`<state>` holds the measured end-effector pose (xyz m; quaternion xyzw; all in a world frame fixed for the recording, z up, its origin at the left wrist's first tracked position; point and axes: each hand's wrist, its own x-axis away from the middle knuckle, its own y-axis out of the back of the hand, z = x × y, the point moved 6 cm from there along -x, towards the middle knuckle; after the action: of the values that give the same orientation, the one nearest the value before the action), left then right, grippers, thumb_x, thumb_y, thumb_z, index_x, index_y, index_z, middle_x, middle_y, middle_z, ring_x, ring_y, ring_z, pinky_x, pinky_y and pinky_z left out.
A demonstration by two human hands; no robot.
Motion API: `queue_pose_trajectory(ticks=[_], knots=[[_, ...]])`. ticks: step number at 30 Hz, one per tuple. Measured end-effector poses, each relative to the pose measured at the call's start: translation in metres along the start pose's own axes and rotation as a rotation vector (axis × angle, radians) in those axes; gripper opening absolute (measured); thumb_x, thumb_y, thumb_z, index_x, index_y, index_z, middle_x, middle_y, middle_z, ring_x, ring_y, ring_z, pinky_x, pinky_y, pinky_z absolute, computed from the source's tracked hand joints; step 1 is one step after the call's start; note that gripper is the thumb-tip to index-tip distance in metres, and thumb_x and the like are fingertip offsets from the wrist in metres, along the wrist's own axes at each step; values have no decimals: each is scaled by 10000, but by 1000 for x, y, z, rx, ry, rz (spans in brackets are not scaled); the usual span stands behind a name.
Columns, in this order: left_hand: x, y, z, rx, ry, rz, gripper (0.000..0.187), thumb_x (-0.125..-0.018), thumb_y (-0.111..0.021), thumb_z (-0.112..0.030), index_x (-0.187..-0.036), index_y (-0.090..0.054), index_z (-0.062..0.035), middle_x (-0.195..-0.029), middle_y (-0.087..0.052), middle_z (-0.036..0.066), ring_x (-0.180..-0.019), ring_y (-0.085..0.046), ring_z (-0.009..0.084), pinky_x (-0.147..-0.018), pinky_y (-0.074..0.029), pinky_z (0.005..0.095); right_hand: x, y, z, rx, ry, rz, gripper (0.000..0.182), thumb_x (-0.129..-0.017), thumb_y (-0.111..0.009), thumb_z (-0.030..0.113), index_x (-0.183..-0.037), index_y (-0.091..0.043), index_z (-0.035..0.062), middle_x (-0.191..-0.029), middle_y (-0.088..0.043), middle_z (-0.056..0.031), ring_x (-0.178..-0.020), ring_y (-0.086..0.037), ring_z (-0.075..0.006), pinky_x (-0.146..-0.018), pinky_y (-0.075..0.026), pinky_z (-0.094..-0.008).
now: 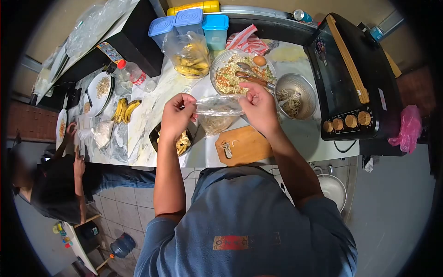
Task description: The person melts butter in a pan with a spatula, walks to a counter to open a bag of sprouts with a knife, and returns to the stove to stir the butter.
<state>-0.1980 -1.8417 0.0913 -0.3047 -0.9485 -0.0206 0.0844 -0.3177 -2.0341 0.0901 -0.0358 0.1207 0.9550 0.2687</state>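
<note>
A clear plastic bag (218, 121) hangs between my hands above the counter, with something pale in its lower part that I cannot make out. My left hand (177, 115) pinches the left corner of its top edge. On the other corner, the fingers of my right hand (259, 108) are closed. Below is a wooden cutting board (251, 147) with a few pale scraps (227, 148). Partly behind my left forearm sits a dark bowl of pale cut pieces (183, 142). Past the bag lies a large plate (217, 60) of chopped food with an egg (259, 61) and spoons.
A metal bowl (308, 87) of sprout-like strands stands right, beside a black toaster oven (344, 78). Behind are a bag of bananas (190, 60), lidded containers (215, 30) and a bottle (137, 76). At left, another person (55, 184) works at the counter near loose bananas (125, 111).
</note>
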Motion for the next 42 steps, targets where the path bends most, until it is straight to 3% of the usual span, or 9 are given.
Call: queue_pose_trajectory(ticks=[10, 12, 16, 21, 27, 31, 35, 37, 42], knots=[[3, 22, -16, 417, -222, -76, 178, -867, -469, -16, -1010, -572, 7, -742, -560, 39, -688, -555, 132, -655, -459, 252, -3, 23, 33, -716, -90, -40, 346, -845, -571, 24, -1187, -524, 15, -847, -583, -48, -681, -573, -108, -582, -457, -216], [2, 32, -4, 328, -218, -105, 243, -838, -498, -4, -1072, -564, 3, -805, -545, 32, -702, -520, 111, -650, -438, 237, -4, 34, 2, -507, 28, -109, 353, -859, -562, 63, -1207, -515, 25, -879, -601, -56, -707, -571, -105, -626, -456, -213], [5, 31, 7, -95, -185, -27, 459, -772, -569, 21, -1224, -523, -43, -1013, -507, 34, -757, -489, 76, -638, -411, 216, 12, 19, -33, 60, 43, 202, 482, -803, -617, 81, -1261, -480, 20, -1033, -602, -64, -904, -549, -122, -770, -437, -267], [6, 12, -3, -304, -252, 92, 477, -750, -668, -38, -1209, -553, -89, -1013, -557, 6, -723, -479, 70, -612, -393, 194, 23, -26, -49, 468, 257, 418, 725, -732, -733, 301, -1339, -411, 70, -1331, -400, -201, -1275, -336, -343, -1049, -268, -444], [2, 19, -11, -424, -265, 37, 125, -839, -643, -82, -944, -650, -15, -892, -585, 16, -739, -500, 68, -638, -403, 207, 13, -63, -77, 497, 201, 469, 580, -825, -604, 430, -1309, -479, 134, -1290, -457, -180, -1258, -332, -364, -1029, -262, -449], [4, 39, -2, -300, -214, -101, 152, -874, -629, -118, -954, -642, 10, -847, -582, -1, -710, -483, 51, -641, -401, 201, 6, -75, -88, 210, 108, 531, 615, -785, -642, 459, -1292, -498, 142, -1268, -494, -160, -1244, -354, -359, -1026, -247, -447], [7, 33, -2, -216, -162, -34, 149, -881, -620, -111, -960, -642, 13, -736, -570, -51, -672, -477, 27, -612, -395, 187, 9, -97, -72, 428, 207, 517, 700, -706, -698, 505, -1277, -511, 146, -1277, -496, -152, -1242, -362, -357, -1035, -226, -447], [7, 30, -3, -205, -171, -13, 146, -882, -618, -106, -959, -641, 15, -749, -579, -44, -681, -485, 30, -619, -400, 187, 4, -110, -81, 408, 298, 306, 740, -632, -737, 531, -1232, -544, 143, -1247, -518, -141, -1217, -386, -350, -1011, -223, -469], [9, 30, -7, -189, -207, -24, 146, -883, -619, -104, -952, -639, 23, -774, -605, -23, -700, -509, 40, -641, -415, 189, -1, -131, -96, 496, 181, 375, 564, -720, -660, 473, -1183, -584, 161, -1235, -541, -121, -1187, -410, -340, -979, -209, -464]])
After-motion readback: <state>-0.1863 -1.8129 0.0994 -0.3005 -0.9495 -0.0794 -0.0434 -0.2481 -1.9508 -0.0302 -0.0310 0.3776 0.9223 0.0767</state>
